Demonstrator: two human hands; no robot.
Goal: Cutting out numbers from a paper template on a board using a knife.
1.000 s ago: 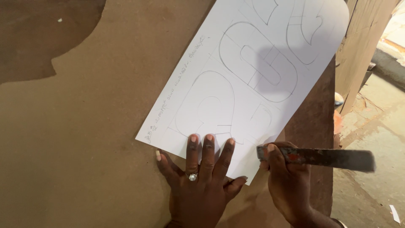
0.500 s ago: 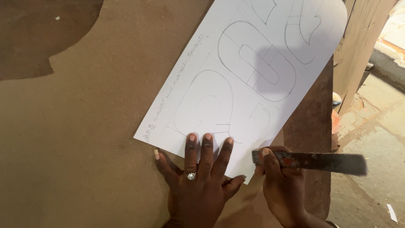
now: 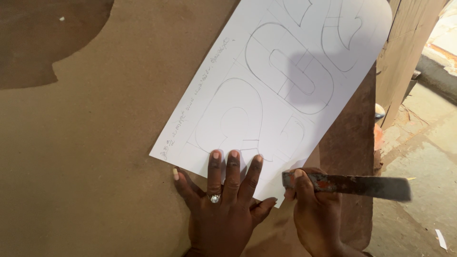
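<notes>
Head view: left hand flat on white sheet; right hand gripping perhaps-metal blade.

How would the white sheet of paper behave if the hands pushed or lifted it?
The paper looks thin and flat, so it would probably flop when lifted. It likely slides easily on the smooth brown board, which may be why the left hand presses on its lower edge.

A white sheet of paper, showing grey pencilled outlines of rounded letter shapes, is lying on the tan-brown surface. The dark metal blade is showing reddish rust patches.
</notes>
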